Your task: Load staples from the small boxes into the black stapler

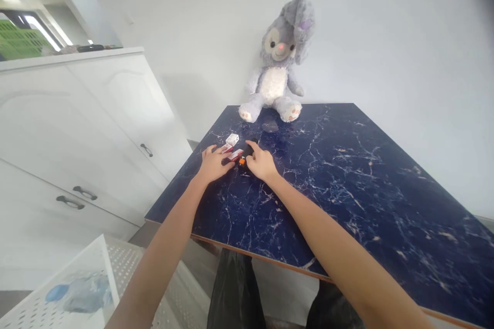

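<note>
On the dark blue marbled table, my left hand [213, 165] lies with its fingers spread at the left of a small group of things. Its fingertips reach a red-and-white small box [235, 154] and a second red-and-white piece [227, 148] beside it. A white small box [232, 139] with dark print sits just beyond. My right hand [262, 163] is at the group's right side, index finger stretched out and thumb apart from it. Next to its fingers are a black object [248, 151], partly hidden, and a small orange piece [242, 162].
A grey plush toy [273, 82] sits at the back of the table [347, 180] against the wall. White cabinets [111, 108] with dark handles stand at the left. A white perforated basket [104, 247] holding a bluish bag is below, at the lower left.
</note>
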Tool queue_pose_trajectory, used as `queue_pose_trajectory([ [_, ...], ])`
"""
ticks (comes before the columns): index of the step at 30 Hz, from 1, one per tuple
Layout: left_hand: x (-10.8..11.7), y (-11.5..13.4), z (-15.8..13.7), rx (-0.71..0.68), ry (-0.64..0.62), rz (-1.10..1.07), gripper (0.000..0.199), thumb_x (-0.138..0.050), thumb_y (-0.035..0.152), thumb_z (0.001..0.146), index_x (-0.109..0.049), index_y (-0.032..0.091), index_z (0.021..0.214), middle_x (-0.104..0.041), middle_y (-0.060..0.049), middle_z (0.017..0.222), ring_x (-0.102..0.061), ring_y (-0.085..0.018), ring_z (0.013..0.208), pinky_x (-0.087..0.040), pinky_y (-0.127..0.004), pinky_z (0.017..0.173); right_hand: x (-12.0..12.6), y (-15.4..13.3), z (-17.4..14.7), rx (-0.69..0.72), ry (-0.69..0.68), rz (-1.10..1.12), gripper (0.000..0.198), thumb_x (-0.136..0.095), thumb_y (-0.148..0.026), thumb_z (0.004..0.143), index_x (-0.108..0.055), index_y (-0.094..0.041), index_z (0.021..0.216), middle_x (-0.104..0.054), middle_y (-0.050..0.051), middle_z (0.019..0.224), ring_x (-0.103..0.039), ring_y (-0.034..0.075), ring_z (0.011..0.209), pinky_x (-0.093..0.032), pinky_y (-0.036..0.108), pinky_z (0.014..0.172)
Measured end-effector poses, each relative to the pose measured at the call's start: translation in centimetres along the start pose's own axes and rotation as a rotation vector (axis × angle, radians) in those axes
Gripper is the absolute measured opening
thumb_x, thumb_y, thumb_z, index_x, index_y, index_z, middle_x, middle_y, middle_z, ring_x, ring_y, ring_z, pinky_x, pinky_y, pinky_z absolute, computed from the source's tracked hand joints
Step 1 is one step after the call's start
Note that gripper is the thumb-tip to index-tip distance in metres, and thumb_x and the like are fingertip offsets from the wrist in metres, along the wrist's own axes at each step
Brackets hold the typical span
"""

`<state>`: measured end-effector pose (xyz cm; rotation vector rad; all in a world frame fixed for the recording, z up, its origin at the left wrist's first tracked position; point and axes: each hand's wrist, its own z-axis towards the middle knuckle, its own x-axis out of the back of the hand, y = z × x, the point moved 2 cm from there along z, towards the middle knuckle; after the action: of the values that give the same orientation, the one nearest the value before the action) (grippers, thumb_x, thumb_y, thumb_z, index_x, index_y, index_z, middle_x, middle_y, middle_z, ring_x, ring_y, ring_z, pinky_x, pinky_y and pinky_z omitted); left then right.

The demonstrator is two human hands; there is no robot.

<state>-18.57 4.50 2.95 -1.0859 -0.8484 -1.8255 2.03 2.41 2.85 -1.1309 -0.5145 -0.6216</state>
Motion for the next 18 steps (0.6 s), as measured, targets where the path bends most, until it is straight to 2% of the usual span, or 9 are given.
queue_pose_trajectory([
  [5, 0.1, 0.0, -0.2, 0.108, 0.056, 0.043, 0.032, -0.063, 0.056, 0.085, -0.077, 0.031, 0.100, -0.066, -0.009, 0.124, -0.049, -0.039, 0.118, -0.040, -0.057, 0.097, 0.2, -0.1, -0.1, 0.046, -0.031, 0.038, 0.054, -0.052, -0.026, 0.082, -0.054, -0.025, 0.136, -0.070, -0.001, 0.075, -0.067, 0.021, 0.074, -0.051, 0.030, 0.077],
  [8, 0.0, -0.4, -0.2, 0.173, 0.078, 0.073, 0.029, -0.063, 0.052, 0.085, -0.075, 0.029, 0.099, -0.064, -0.011, 0.115, -0.057, -0.033, 0.104, -0.047, -0.046, 0.086, 0.2, -0.5, -0.2, 0.045, -0.030, -0.015, 0.053, -0.052, -0.026, 0.084, -0.054, -0.025, 0.137, -0.071, 0.000, 0.077, -0.067, 0.022, 0.076, -0.051, 0.031, 0.078],
  [11, 0.0, -1.0, -0.1, 0.242, 0.082, 0.035, 0.023, -0.059, 0.045, 0.088, -0.072, 0.027, 0.094, -0.063, -0.008, 0.099, -0.061, -0.024, 0.085, -0.048, -0.034, 0.072, 0.2, -0.6, -0.4, 0.031, -0.022, -0.121, 0.055, -0.053, -0.028, 0.085, -0.051, -0.025, 0.141, -0.073, 0.003, 0.082, -0.068, 0.025, 0.079, -0.051, 0.034, 0.080],
  [14, 0.9, -1.3, 0.0, 0.293, 0.196, -0.029, 0.021, -0.056, 0.042, 0.091, -0.069, 0.025, 0.088, -0.061, -0.005, 0.086, -0.060, -0.021, 0.077, -0.046, -0.031, 0.070, 0.6, -0.5, -0.4, 0.068, -0.037, -0.213, 0.057, -0.053, -0.031, 0.088, -0.048, -0.023, 0.144, -0.074, 0.007, 0.084, -0.069, 0.029, 0.080, -0.051, 0.038, 0.082],
  [18, 2.5, -0.3, -0.1, 0.249, 0.403, -0.117, 0.020, -0.055, 0.038, 0.092, -0.066, 0.022, 0.090, -0.063, -0.005, 0.088, -0.061, -0.020, 0.081, -0.046, -0.032, 0.078, 0.9, 0.0, 0.0, 0.134, -0.102, -0.172, 0.062, -0.057, -0.040, 0.091, -0.043, -0.025, 0.149, -0.075, 0.005, 0.086, -0.071, 0.028, 0.085, -0.052, 0.038, 0.086],
])
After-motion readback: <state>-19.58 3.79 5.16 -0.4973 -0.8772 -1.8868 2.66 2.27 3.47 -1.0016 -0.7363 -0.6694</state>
